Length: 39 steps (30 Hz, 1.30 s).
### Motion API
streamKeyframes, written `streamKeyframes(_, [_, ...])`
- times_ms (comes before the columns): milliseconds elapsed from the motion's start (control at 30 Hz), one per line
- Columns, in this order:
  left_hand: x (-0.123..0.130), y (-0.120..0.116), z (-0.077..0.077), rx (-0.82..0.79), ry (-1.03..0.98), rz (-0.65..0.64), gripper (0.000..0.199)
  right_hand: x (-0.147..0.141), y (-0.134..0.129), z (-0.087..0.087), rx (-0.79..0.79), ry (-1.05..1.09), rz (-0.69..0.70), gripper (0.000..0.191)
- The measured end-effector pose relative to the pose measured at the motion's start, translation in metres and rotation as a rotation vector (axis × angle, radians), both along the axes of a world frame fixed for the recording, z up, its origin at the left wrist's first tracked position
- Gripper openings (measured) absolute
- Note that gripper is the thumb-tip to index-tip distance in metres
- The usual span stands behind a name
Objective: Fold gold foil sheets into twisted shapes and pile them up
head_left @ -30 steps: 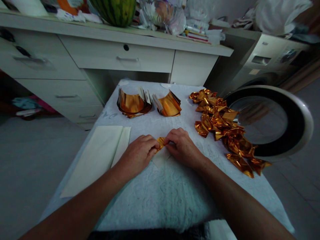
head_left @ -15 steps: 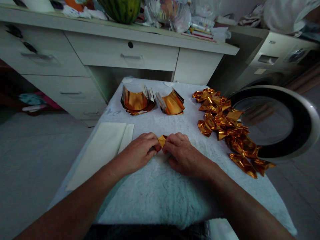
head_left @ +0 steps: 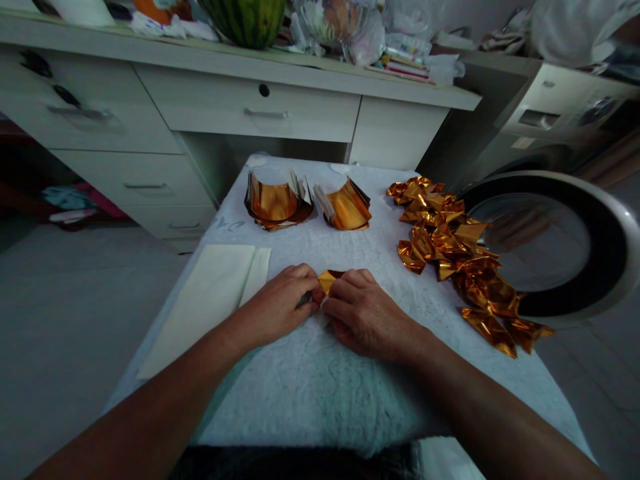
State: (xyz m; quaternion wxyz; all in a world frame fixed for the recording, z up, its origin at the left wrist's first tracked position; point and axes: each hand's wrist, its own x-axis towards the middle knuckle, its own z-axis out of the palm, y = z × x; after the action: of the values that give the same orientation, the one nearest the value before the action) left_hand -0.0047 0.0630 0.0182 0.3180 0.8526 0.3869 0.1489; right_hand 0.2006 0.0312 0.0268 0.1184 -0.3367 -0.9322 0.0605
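Between my hands is a small piece of gold foil paper (head_left: 327, 281), partly folded and mostly covered by fingers. My left hand (head_left: 287, 301) pinches its left end, and my right hand (head_left: 367, 312) grips its right side, the fingers curled over it. Beyond them lie two curved stacks of gold foil paper, a left stack (head_left: 274, 202) and a right stack (head_left: 349, 207). To the right spreads a pile of folded gold foil pieces (head_left: 450, 233). White folded sheets (head_left: 205, 300) lie left of my left hand, partly under that forearm.
A pale cloth (head_left: 320, 400) covers the table. Behind it stands a white desk (head_left: 310, 107) with drawers, a watermelon (head_left: 245, 20) and a glass bowl (head_left: 333, 23) on top. At right, a washing machine's round door (head_left: 605, 247) hangs open close to the foil pile.
My right hand's fingers have shifted slightly on the foil paper, and more of its upper edge shows. Both hands keep hold of it. The view has moved a little.
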Motion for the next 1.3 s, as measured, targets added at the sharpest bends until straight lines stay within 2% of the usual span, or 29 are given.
streamKeyframes(67, [0.001, 0.000, 0.001, -0.002, -0.001, 0.002, 0.013, -0.002, 0.000, -0.003, -0.007, 0.017, 0.026, 0.013])
streamKeyframes(167, [0.000, -0.001, 0.001, -0.009, 0.000, 0.006, 0.013, -0.003, 0.001, -0.007, -0.104, 0.107, 0.022, 0.016])
streamKeyframes(267, [-0.001, -0.001, 0.000, -0.012, 0.004, 0.009, 0.012, -0.003, 0.003, -0.008, -0.212, 0.214, -0.054, 0.016])
streamKeyframes(433, [-0.003, -0.001, -0.001, -0.040, -0.025, 0.005, 0.016, -0.008, 0.002, -0.007, -0.276, 0.263, -0.235, 0.010])
streamKeyframes(600, [-0.003, -0.001, 0.000, -0.056, -0.038, 0.007, 0.016, -0.014, 0.001, -0.008, -0.296, 0.245, -0.363, 0.010])
streamKeyframes(800, [-0.003, -0.002, -0.002, -0.019, -0.006, 0.045, 0.011, -0.015, 0.002, -0.013, -0.284, 0.223, -0.396, 0.008])
streamKeyframes(1100, [-0.002, -0.002, 0.003, -0.027, 0.038, 0.022, 0.018, -0.023, 0.002, -0.005, -0.295, 0.111, -0.474, 0.011])
streamKeyframes(1300, [-0.004, -0.003, 0.000, -0.018, 0.039, 0.033, 0.002, -0.022, 0.002, -0.008, -0.293, 0.130, -0.467, 0.011])
